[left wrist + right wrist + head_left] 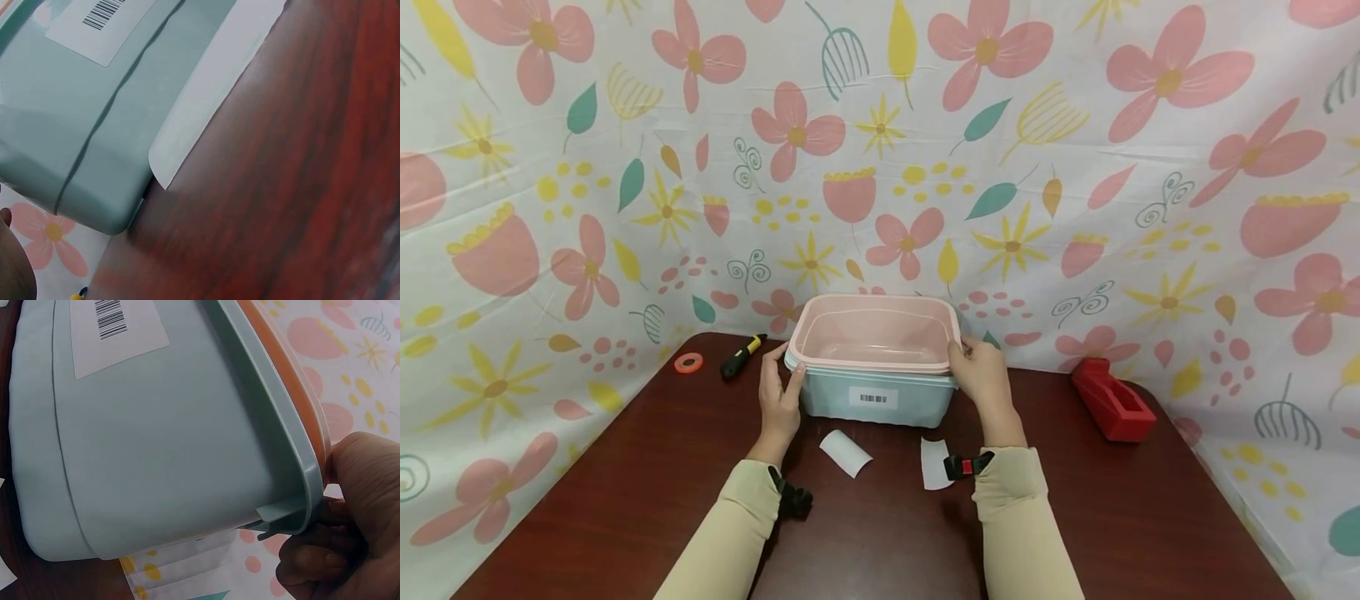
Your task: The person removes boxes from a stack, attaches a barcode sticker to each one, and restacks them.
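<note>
A pink plastic bin (pixel 872 329) sits nested in a light blue plastic bin (pixel 827 396), which has a white barcode label (pixel 872 397) on its front. My left hand (pixel 778 400) holds the left front corner of the blue bin, thumb at the front of the rim and fingers along the side. At the right end, my right hand (pixel 981 375) pinches the pink bin's rim. In the right wrist view, the thumb lies at the pink rim (pixel 312 406) and the other fingers (pixel 312 565) curl beside the blue corner.
Two white paper pieces, a left one (pixel 846 454) and a right one (pixel 935 464), lie in front of the bins. An orange tape roll (pixel 688 362) and a black-and-yellow tool (pixel 742 357) lie left; a red tape dispenser (pixel 1112 402) stands right. A flowered cloth (pixel 880 183) hangs behind.
</note>
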`<state>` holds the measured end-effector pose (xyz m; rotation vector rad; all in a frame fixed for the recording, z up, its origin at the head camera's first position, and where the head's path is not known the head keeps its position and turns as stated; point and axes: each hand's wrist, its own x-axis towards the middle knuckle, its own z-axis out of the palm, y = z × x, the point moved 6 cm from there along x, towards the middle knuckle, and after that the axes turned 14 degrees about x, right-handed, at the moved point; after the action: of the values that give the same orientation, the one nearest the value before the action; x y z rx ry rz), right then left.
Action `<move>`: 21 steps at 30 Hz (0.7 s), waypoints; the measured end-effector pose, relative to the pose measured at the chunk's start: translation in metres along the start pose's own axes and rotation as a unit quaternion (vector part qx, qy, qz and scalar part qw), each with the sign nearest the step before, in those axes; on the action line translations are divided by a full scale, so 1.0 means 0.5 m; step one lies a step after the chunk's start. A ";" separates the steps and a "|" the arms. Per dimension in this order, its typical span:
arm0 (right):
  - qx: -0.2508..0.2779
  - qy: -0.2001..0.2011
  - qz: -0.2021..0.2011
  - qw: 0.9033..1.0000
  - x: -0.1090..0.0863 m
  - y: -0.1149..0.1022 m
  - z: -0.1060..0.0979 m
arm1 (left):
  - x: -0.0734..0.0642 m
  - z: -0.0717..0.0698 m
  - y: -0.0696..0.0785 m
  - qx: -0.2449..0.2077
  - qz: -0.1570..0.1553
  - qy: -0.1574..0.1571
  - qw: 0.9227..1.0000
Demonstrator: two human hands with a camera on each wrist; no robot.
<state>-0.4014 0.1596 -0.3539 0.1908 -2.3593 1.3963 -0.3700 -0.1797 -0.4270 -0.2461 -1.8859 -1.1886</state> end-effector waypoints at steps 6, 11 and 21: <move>0.009 -0.007 0.009 1.000 0.002 0.003 -0.001 | 0.003 0.003 0.006 0.002 -0.004 0.001 1.000; 0.009 -0.014 0.021 1.000 -0.003 0.004 -0.005 | 0.000 0.003 0.003 -0.001 -0.007 -0.001 1.000; 0.029 -0.004 -0.007 1.000 -0.009 -0.031 -0.028 | -0.001 0.005 0.000 0.004 0.000 -0.005 1.000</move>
<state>-0.3887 0.1636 -0.3371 0.2277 -2.3216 1.4601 -0.3710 -0.1773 -0.4278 -0.2485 -1.8987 -1.1828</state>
